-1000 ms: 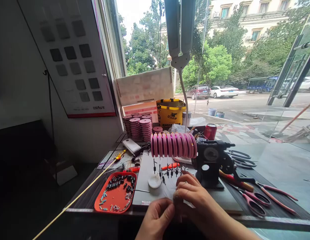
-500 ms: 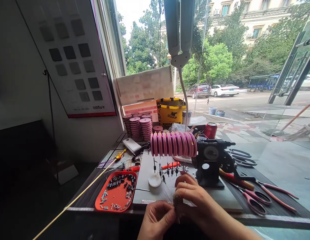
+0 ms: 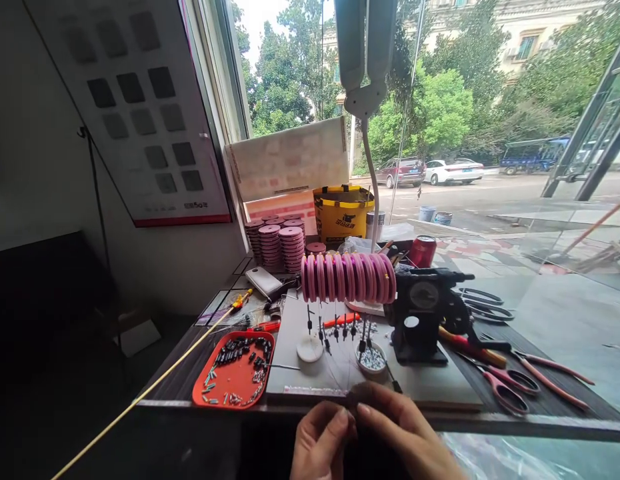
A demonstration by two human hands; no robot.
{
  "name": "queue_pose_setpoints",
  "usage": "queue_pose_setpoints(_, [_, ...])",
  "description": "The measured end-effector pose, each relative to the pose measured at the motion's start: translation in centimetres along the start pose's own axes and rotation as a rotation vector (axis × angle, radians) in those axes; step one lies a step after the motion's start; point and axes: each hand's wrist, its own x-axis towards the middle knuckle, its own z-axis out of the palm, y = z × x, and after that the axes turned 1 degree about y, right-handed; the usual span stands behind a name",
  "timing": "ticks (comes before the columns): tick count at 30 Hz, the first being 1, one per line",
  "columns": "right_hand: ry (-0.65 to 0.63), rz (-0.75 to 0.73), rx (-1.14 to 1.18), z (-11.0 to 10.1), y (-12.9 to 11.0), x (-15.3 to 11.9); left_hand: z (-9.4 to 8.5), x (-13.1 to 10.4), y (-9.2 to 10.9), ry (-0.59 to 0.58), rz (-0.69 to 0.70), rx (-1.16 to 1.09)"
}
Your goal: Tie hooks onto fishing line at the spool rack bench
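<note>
Small street-front workshop for fishing-tackle assembly. Grey work board (image 3: 430, 387) on a dark bench beside floor-height glass panes; parked cars (image 3: 447, 171) and a road outside. Row of pink plastic line spools (image 3: 347, 277) on a rod, further stacks of pink spools (image 3: 276, 245) behind. Black hand-cranked winding machine (image 3: 424, 313). Orange plastic tray of small black and blue sleeves (image 3: 235, 370) (loose, unsorted). Red-handled scissors (image 3: 510, 385) and pliers, white desk lamp (image 3: 365, 60), yellow bucket (image 3: 343, 215).

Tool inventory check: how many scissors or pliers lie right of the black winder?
3 at least: black scissors behind the black winder, pink-handled scissors at the table's front edge, red-handled pliers beside them. Overlapping handles may hide more.
</note>
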Motion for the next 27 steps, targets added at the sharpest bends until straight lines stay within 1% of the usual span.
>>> queue_pose_setpoints(2, [-0.114, 0.095, 0.138, 0.8, 0.0, 0.4, -0.2, 0.0, -0.1, -0.021, 0.045, 0.058])
queue_pose_setpoints(4, [-0.212, 0.118, 0.216, 1.4, -0.5, 0.7, -0.5, 0.1, -0.4, -0.05, 0.088, 0.119])
queue_pose_setpoints(6, [-0.262, 0.109, 0.275, 1.7, -1.1, 0.8, -0.9, 0.4, -0.6, -0.075, 0.133, 0.189])
queue_pose_setpoints(8, [-0.274, 0.152, 0.361, 1.9, -1.4, 0.7, -1.3, 0.7, -0.9, -0.086, 0.149, 0.247])
queue_pose_setpoints(12, [-0.235, 0.333, 0.583, 2.1, -1.0, 0.5, -1.8, 1.1, -1.3, -0.094, 0.146, 0.3])
queue_pose_setpoints(15, [-0.209, 0.38, 0.699, 2.3, -0.4, 0.8, -1.7, 1.3, -1.4, -0.079, 0.191, 0.328])
queue_pose_setpoints(17, [-0.216, 0.391, 0.736, 2.4, -0.3, 0.9, -1.6, 1.3, -1.4, -0.057, 0.206, 0.315])
queue_pose_setpoints(19, [-0.22, 0.381, 0.725, 2.4, -0.4, 0.8, -1.3, 1.2, -1.3, -0.026, 0.198, 0.261])
queue_pose_setpoints(20, [-0.201, 0.383, 0.701, 2.4, -0.4, 0.6, -1.1, 1.0, -1.3, -0.009, 0.181, 0.221])
queue_pose_setpoints(23, [-0.054, 0.399, 0.607, 2.0, -0.2, 0.2, -0.6, 0.6, -1.0, 0.035, 0.117, 0.093])
queue_pose_setpoints(25, [0.004, 0.359, 0.539, 1.6, 0.3, 0.1, -0.2, 0.3, -0.9, 0.053, 0.091, 0.045])
queue_pose_setpoints(27, [0.028, 0.28, 0.453, 1.4, 0.8, 0.2, -0.1, 0.2, -0.9, 0.058, 0.088, 0.03])
